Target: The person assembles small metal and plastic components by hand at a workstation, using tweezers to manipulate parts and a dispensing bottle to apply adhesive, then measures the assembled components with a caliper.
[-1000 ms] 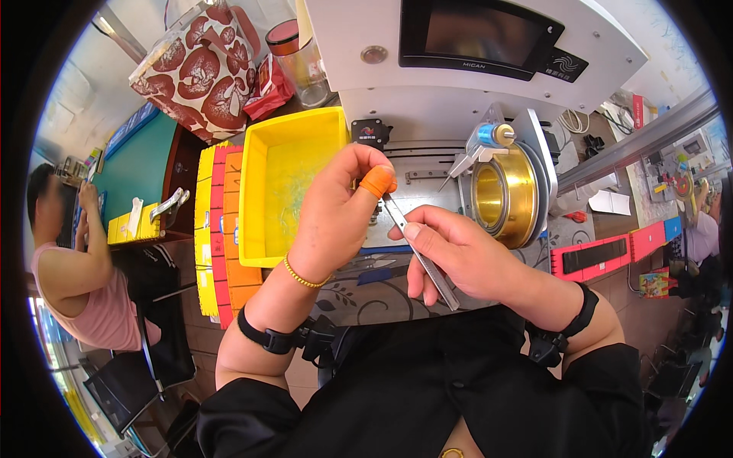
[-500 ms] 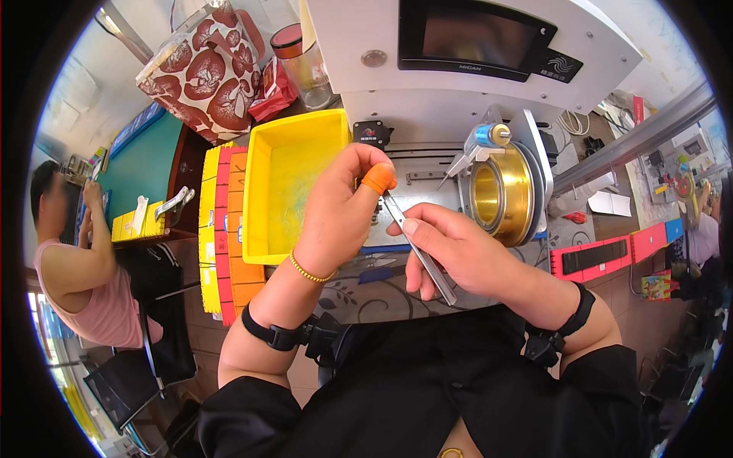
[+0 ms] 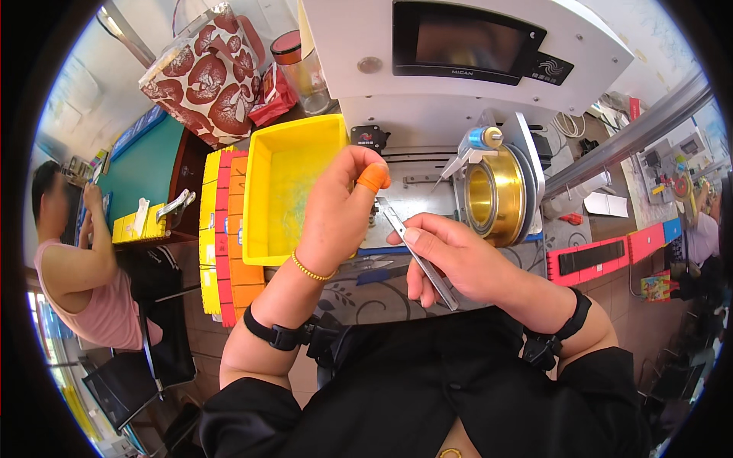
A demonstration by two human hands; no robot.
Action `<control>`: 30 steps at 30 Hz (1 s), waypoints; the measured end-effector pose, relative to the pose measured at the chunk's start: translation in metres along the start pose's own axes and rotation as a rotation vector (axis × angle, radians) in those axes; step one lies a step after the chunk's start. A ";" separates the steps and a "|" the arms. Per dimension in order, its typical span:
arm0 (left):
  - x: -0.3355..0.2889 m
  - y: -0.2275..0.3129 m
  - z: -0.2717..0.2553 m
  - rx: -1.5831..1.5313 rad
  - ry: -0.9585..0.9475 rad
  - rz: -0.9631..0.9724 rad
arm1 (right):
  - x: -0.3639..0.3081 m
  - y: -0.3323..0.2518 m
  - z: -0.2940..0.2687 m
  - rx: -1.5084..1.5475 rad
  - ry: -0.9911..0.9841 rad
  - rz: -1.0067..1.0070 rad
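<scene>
A slim silver utility knife (image 3: 392, 218) is gripped in my right hand (image 3: 467, 258), its handle slanting down to the right under my fingers. Its tip points up at my left hand (image 3: 330, 210), just below the thumb. An orange finger cot (image 3: 372, 178) covers the end of that thumb, which is pressed against the curled fingers. Whatever the left fingers pinch is hidden or too small to name. Beyond the hands stands a white machine (image 3: 458, 107) with a dark screen (image 3: 467, 42) and a blue-and-gold dispensing tip near a gold spool (image 3: 496, 191).
Left of my hands is a yellow plastic bin (image 3: 263, 191), with yellow, red and orange bins (image 3: 237, 259) beside it. A glass jar (image 3: 305, 84) and patterned bag (image 3: 210, 76) stand behind. Another person (image 3: 84, 282) sits at a green-topped table at far left. Red bins (image 3: 588, 259) are at right.
My right hand and the knife have dropped slightly, leaving the tip a little lower beneath my left thumb. The left hand keeps its pinch. The whole view has shifted a little.
</scene>
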State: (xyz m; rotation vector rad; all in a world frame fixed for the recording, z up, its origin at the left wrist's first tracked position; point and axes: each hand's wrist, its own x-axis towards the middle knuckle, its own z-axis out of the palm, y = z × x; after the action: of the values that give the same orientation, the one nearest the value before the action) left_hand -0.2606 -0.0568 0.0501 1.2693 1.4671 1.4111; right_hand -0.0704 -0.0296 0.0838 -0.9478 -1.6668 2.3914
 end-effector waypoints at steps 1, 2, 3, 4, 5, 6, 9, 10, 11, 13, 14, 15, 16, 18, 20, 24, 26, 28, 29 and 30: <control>0.000 0.000 0.000 0.001 0.000 0.001 | 0.000 0.000 0.001 0.007 0.009 -0.015; 0.000 0.000 0.000 -0.042 0.018 -0.032 | 0.000 0.001 0.002 0.013 0.018 -0.030; 0.000 -0.001 -0.001 -0.085 0.036 -0.065 | -0.003 0.002 0.003 0.013 0.018 -0.030; 0.000 -0.003 -0.003 -0.085 0.038 -0.064 | -0.008 0.003 0.003 -0.024 0.031 -0.038; 0.000 -0.007 -0.008 -0.051 0.082 0.014 | -0.012 0.006 0.003 -0.060 0.043 -0.047; -0.001 -0.009 -0.014 -0.016 0.126 0.092 | -0.016 0.010 0.002 -0.062 0.041 -0.047; -0.005 -0.015 -0.040 -0.083 0.267 0.144 | -0.022 0.040 -0.011 -0.354 0.056 -0.047; -0.007 -0.021 -0.050 -0.086 0.260 0.144 | -0.020 0.060 -0.017 -0.722 0.181 -0.241; -0.011 -0.029 -0.064 -0.038 0.318 0.109 | -0.018 0.072 -0.021 -1.090 0.302 -0.438; -0.021 -0.035 -0.081 0.016 0.383 0.072 | -0.015 0.082 -0.029 -1.143 0.351 -0.465; -0.027 -0.035 -0.088 0.258 0.374 0.089 | -0.015 0.087 -0.034 -1.256 0.360 -0.436; -0.032 -0.035 -0.095 0.500 0.360 0.104 | -0.016 0.089 -0.037 -1.370 0.369 -0.407; -0.035 -0.034 -0.102 0.589 0.300 0.105 | -0.018 0.089 -0.039 -1.368 0.356 -0.416; -0.038 -0.031 -0.108 0.585 0.308 0.058 | -0.023 0.083 -0.036 -1.376 0.443 -0.538; -0.036 -0.031 -0.112 0.490 0.300 -0.007 | -0.026 0.074 -0.032 -1.343 0.381 -0.653; -0.034 -0.029 -0.110 0.286 0.322 -0.013 | -0.027 0.047 -0.013 -1.213 0.169 -1.006; -0.037 -0.032 -0.102 0.114 0.376 0.032 | -0.021 0.027 -0.001 -1.217 0.228 -1.086; -0.040 -0.028 -0.090 -0.028 0.357 0.009 | -0.009 0.011 0.006 -1.225 0.297 -1.159; -0.042 -0.023 -0.086 -0.161 0.349 -0.018 | -0.001 0.003 0.009 -1.241 0.388 -1.162; -0.042 -0.017 -0.083 -0.160 0.351 -0.017 | 0.004 -0.002 0.009 -1.255 0.478 -1.164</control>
State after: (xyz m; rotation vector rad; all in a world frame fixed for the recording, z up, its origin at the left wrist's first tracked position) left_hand -0.3318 -0.1179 0.0389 0.9412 1.5473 1.7673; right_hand -0.0792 -0.0342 0.0857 -0.2632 -2.3636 0.2824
